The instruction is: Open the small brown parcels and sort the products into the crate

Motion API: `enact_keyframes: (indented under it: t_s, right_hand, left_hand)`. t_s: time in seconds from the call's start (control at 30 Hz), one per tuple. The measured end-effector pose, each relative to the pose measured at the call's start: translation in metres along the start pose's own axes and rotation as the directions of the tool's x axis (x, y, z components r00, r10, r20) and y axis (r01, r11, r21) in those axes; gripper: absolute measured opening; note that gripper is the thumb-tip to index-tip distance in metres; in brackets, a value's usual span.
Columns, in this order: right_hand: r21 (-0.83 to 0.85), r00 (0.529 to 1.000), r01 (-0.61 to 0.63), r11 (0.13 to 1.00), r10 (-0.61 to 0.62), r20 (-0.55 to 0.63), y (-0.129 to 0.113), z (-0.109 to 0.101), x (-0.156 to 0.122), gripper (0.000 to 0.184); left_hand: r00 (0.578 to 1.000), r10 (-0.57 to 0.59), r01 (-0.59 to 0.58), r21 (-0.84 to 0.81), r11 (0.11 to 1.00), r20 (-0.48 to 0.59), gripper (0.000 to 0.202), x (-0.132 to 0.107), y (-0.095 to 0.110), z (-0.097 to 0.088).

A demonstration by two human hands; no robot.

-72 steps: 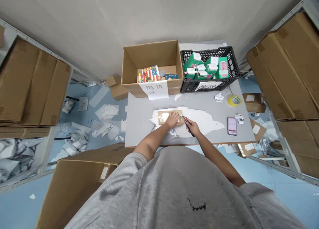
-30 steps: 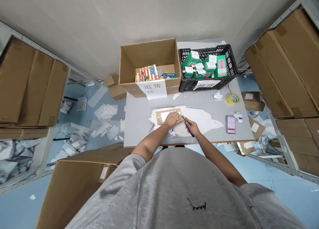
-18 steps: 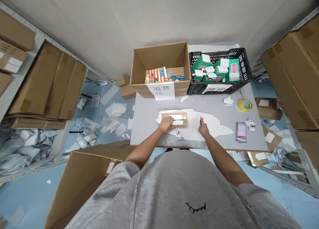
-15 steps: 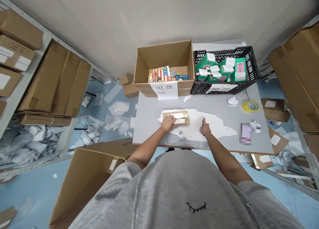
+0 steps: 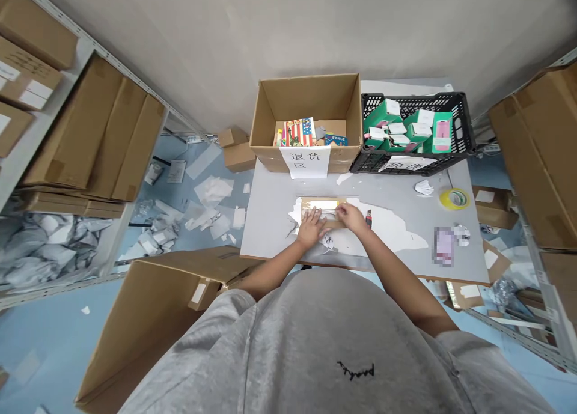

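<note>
Pressing cardboard mailer (image 5: 323, 213) on grey worktable (image 5: 270, 222) | long axis runs left-right, ahead of torso | left hand (image 5: 311, 229) open, flat on its left end | right hand (image 5: 352, 217) slightly curled on right end, gripping nothing, nearer utility knife (image 5: 368, 219)

A flat brown cardboard mailer (image 5: 332, 205) with a white label (image 5: 323, 205) on top lies level on torn white paper (image 5: 387, 231), pressed under the left hand (image 5: 311, 229) and right hand (image 5: 351, 217). A small box cutter (image 5: 368, 219) with a dark-and-red handle sits just beside the right hand.
</note>
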State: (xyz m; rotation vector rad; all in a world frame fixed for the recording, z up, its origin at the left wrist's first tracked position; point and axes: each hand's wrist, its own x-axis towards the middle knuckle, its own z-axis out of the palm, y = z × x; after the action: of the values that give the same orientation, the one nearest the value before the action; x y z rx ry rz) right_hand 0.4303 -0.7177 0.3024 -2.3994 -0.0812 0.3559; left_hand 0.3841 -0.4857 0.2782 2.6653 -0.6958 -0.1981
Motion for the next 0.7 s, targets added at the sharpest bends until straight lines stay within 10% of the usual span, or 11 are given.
enact_keyframes:
  t_s: [0.2, 0.47, 0.7]
  right_hand:
    - [-0.233, 0.995, -0.001, 0.972, -0.023, -0.099, -0.020, 0.036, -0.013, 0.051]
    - [-0.157, 0.916, -0.161, 0.974, 0.088, -0.390, -0.025, 0.059, -0.016, 0.036]
    - [-0.038, 0.828, -0.254, 0.966, 0.197, -0.525, -0.022, 0.073, -0.008, 0.068]
  left_hand:
    - [0.939, -0.335, 0.343, -0.157, 0.926, 0.072, 0.068, -0.011, -0.010, 0.003]
    - [0.952, -0.289, 0.269, -0.184, 0.946, -0.096, 0.064, 0.003, -0.043, -0.015]
    - [0.997, -0.064, 0.070, -0.146, 0.987, 0.040, 0.062, 0.056, -0.093, -0.046]
